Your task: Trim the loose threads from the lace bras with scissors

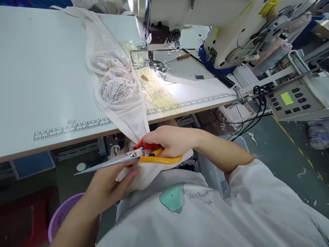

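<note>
My right hand [171, 139] is wrapped round a pair of scissors [151, 159] with red and yellow handles, the blades pointing left with their edges close together. Beneath the blades, my left hand [113, 183] is closed on white fabric [144, 176] in my lap; its far fingers are hidden behind the scissors. A white lace bra [118, 85] lies across the table and hangs over the front edge towards my hands. Whether it joins the fabric in my left hand, I cannot make out.
A sewing machine [180, 20] stands at the back of the white table [51, 75]. An awl [183, 56] and fabric scraps lie by its needle. To the right is a control box [295, 99]; below left are a purple basket [55, 218] and a red stool [28, 216].
</note>
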A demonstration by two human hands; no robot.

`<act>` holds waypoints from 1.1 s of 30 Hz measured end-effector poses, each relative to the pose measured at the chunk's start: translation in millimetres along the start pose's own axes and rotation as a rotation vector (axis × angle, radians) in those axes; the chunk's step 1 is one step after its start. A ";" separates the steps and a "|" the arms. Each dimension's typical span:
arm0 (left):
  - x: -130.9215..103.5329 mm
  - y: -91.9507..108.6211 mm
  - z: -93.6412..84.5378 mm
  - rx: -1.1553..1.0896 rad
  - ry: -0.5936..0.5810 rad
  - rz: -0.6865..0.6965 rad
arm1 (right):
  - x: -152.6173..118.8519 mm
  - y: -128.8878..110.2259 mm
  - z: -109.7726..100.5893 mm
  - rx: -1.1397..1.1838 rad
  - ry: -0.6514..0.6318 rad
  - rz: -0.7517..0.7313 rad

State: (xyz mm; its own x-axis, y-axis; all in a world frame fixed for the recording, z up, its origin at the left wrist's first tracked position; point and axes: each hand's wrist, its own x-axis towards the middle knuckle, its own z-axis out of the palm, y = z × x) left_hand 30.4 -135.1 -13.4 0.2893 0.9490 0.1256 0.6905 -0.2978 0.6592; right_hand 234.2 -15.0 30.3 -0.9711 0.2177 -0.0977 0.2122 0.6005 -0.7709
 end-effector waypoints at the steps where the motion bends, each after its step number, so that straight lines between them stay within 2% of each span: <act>1: 7.0 8.1 3.8 0.002 0.012 -0.008 | 1.4 -1.5 -1.9 -0.005 -0.001 -0.004; 4: 21.4 25.6 10.7 -0.061 0.031 -0.188 | 3.6 -4.6 -8.5 -0.044 -0.023 0.016; 7: 26.2 29.3 11.4 -0.367 -0.014 -0.356 | 3.5 -5.0 -15.7 -0.084 -0.059 0.065; 10: 26.7 26.2 10.7 -0.672 -0.044 -0.398 | 3.8 -3.5 -20.9 -0.110 -0.051 0.099; 12: 26.5 25.2 11.5 -0.765 -0.018 -0.438 | 5.0 -2.3 -22.5 -0.121 -0.038 0.101; 19: 27.5 30.8 18.1 -0.865 0.118 -0.612 | 9.6 -1.6 -21.5 -0.077 -0.025 0.058; 27: 26.5 22.1 17.3 -0.870 0.065 -0.779 | 7.8 1.4 -15.7 -0.046 0.024 -0.016; 33: 31.8 28.3 20.7 -0.998 0.090 -0.905 | 7.2 0.1 -13.1 -0.024 0.025 -0.024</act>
State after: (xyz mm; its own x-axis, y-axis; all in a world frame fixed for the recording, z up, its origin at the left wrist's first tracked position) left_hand 72.9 -115.4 -6.1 -0.0784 0.7855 -0.6138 -0.1695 0.5962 0.7847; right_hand 228.7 -3.3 37.8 -0.9730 0.2217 -0.0638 0.1918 0.6237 -0.7578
